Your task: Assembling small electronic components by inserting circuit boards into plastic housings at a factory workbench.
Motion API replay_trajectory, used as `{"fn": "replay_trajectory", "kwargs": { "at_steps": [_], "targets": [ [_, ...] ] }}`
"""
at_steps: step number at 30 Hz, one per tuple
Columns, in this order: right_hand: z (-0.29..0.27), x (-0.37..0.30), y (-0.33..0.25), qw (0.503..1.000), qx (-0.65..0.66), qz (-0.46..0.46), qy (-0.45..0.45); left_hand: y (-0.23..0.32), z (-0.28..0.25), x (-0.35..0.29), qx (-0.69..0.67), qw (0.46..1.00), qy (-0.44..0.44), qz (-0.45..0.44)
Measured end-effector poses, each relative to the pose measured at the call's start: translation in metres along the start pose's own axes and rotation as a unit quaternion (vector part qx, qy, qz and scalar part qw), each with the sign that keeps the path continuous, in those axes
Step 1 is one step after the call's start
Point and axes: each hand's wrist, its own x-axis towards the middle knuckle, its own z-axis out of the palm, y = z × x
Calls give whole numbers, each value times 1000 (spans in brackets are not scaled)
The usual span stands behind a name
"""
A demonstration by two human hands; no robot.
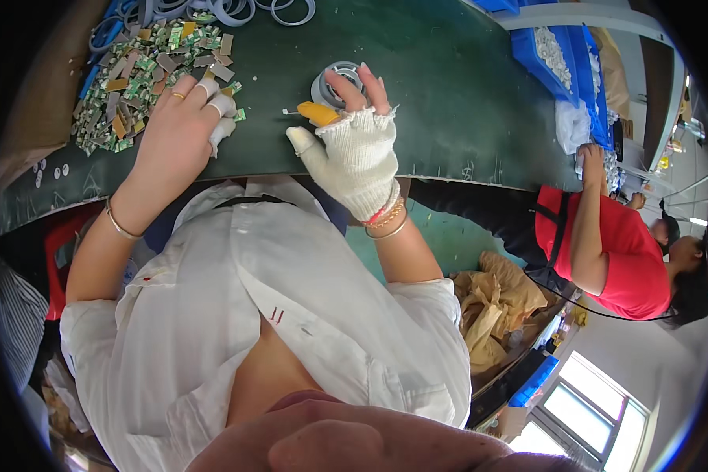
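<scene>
My left hand (pixel 185 118) is at the right edge of a heap of small circuit boards (pixel 138 82), green, grey and tan. White finger cots cover its thumb and nearest fingers, which are bent together; whatever is between them is hidden. A green board piece (pixel 240 115) shows beside the fingertips. My right hand (pixel 346 145) wears a cut-off white knit glove, a yellow cot on the index finger and a pale one on the thumb. Its fingers are spread, with two beside a grey ring (pixel 338 79). A tiny white part (pixel 289 112) shows at the yellow fingertip; I cannot tell whether they touch.
Several grey rings (pixel 236 9) are at the far edge of the green table (pixel 448 94). Small white discs (pixel 57 171) lie at the left. Blue bins (pixel 551 59) of white parts stand at the right, near a co-worker in red (pixel 625 256). Brown paper (pixel 499 299) is below.
</scene>
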Motion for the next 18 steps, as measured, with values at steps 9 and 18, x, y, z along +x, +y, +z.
{"fn": "replay_trajectory", "kwargs": {
  "at_steps": [9,18],
  "targets": [
    [15,-2,1,1000,8,5,10,-1,5,-9,-7,1000,1,-18],
    [2,21,-4,982,143,-51,112,19,7,-15,-461,869,7,-180]
  ]
}}
